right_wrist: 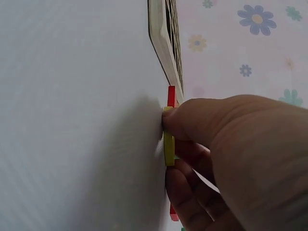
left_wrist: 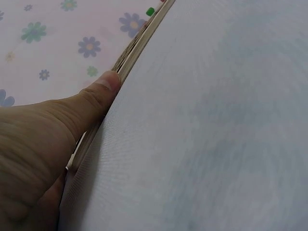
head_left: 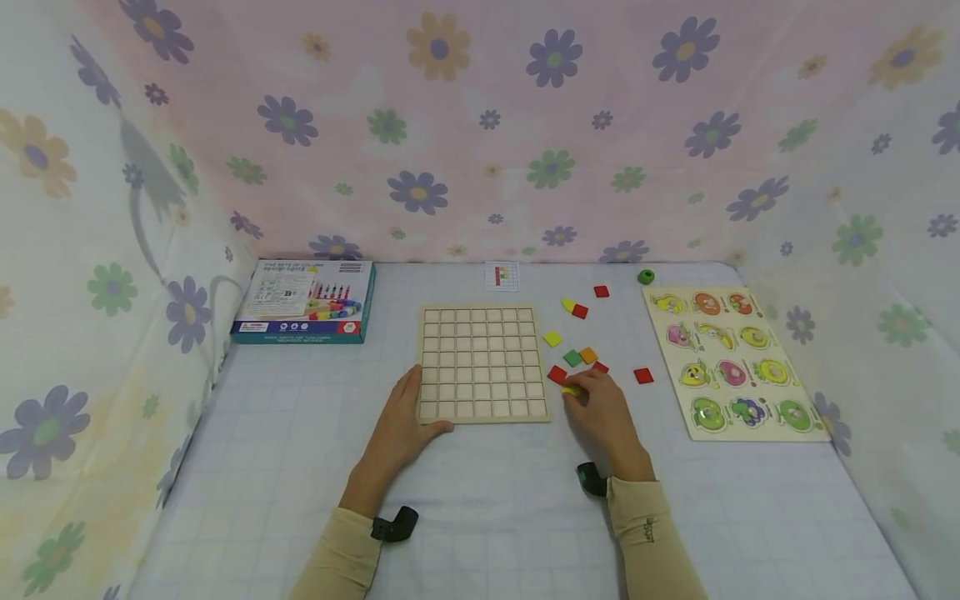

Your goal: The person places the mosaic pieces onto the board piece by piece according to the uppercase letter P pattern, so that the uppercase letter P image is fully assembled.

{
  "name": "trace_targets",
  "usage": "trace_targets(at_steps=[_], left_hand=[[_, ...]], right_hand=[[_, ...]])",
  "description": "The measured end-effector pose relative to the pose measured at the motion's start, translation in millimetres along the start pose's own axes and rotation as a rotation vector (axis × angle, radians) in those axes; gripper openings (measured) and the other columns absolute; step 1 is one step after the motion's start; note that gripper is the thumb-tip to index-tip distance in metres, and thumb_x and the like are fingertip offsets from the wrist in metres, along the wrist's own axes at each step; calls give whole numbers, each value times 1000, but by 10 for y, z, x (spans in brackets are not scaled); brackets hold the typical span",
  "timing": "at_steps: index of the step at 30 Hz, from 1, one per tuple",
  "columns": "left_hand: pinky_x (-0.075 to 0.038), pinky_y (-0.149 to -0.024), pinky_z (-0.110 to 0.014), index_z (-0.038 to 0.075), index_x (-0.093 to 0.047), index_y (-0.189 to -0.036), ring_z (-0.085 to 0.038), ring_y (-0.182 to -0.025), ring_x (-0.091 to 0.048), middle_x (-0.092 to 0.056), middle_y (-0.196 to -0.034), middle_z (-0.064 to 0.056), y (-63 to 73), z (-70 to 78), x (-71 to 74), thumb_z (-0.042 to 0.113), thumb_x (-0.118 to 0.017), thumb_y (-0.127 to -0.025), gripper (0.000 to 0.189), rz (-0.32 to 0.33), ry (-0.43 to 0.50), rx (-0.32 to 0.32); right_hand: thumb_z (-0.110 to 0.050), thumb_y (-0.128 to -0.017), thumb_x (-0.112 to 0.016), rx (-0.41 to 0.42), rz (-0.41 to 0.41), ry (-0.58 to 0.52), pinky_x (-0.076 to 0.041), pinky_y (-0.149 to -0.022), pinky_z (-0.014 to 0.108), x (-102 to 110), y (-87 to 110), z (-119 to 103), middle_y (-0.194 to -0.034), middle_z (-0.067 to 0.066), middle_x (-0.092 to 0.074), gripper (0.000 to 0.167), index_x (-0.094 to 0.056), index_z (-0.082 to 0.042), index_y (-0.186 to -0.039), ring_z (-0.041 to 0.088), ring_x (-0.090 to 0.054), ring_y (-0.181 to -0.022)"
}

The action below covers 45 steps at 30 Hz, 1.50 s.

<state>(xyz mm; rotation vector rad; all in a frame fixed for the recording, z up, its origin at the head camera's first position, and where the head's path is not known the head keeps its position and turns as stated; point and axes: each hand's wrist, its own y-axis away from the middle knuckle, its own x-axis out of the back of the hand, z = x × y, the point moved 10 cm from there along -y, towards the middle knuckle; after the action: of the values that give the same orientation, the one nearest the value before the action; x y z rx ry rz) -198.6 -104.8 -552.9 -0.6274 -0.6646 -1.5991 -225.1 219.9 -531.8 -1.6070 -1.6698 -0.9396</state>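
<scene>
- Khaki sleeves, foreground.
- Left hand, spread, touches the gridded board.
- Right hand pinches a yellow tile beside the board.
- Head view alone shows a fruit puzzle.

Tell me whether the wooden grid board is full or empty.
Empty. In the head view, the squares of the wooden grid board show bare wood, and the colored tiles are off it, to its right.
</scene>
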Motion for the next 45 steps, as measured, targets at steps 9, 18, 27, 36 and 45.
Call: trace_targets(at_steps=[9, 18, 27, 36, 45], left_hand=[[-31, -126, -48, 6, -18, -164, -33, -156, -27, -26, -168, -16, 8, -8, -24, 42, -88, -77, 117, -1, -3, 22], [-32, -125, -49, 5, -18, -163, -35, -155, -28, -27, -167, -17, 32, 14, -13, 43, -88, -78, 116, 1, -8, 13], [-31, -126, -49, 4, -17, -163, -35, -155, -27, -26, -168, -18, 31, 26, 18, 43, -87, -79, 116, 1, -11, 9], [-31, -126, -49, 5, -17, -163, -34, -156, -27, -25, -168, -17, 27, 38, 25, 42, -87, -79, 115, -1, -4, 6], [-31, -126, -49, 6, -17, -164, -33, -156, -27, -25, -168, -16, 22, 17, 8, 42, -87, -79, 116, -1, 1, 17]], right_hand=[[-14, -93, -71, 23, -2, 29, -49, -111, 56, 0, 42, -17, -135, 17, -60, 32, -69, -6, -124, 37, -53, -128], [-31, -91, -77, -66, 86, 1, -56, -85, 38, 82, 104, 72, -104, 12, -59, 43, -66, -2, -120, 26, -54, -95], [-31, -90, -79, -48, 89, 12, -52, -79, 36, 51, 63, -20, -99, 12, -58, 41, -67, 0, -115, 25, -53, -91], [-22, -94, -69, -92, 53, 6, -57, -93, 42, -3, 47, 0, -113, 13, -58, 32, -67, -4, -120, 26, -54, -101], [-12, -90, -60, -108, 23, -53, -54, -101, 48, -34, 63, 27, -123, 13, -56, 31, -67, -4, -120, 29, -54, -109]])
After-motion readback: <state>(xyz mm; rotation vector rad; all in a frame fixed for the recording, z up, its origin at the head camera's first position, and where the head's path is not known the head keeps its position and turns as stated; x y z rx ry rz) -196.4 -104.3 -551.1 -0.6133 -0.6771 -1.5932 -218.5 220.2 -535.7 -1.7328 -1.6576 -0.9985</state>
